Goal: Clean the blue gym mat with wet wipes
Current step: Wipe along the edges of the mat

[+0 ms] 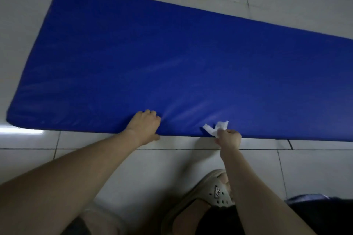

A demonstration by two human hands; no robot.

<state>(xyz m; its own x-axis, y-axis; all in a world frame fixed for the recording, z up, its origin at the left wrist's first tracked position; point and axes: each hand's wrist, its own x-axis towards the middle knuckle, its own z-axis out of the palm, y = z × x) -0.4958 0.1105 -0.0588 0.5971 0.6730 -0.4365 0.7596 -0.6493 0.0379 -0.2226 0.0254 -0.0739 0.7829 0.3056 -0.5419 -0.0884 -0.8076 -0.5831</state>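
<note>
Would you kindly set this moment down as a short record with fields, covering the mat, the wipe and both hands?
mat: blue gym mat, flat on the tiled floor
left: left hand grips the mat's near edge, fingers curled on top, thumb along the side
right: right hand pinches the wet wipe
wipe: white, crumpled, at the mat's near edge
other: beige clog on the floor beside the right forearm

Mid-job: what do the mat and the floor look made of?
Blue mat: probably smooth vinyl or coated fabric over soft padding; sheen streaks, creases where the left hand grips. Floor: pale glazed tile, likely; dark joint lines and a glare patch.
</note>
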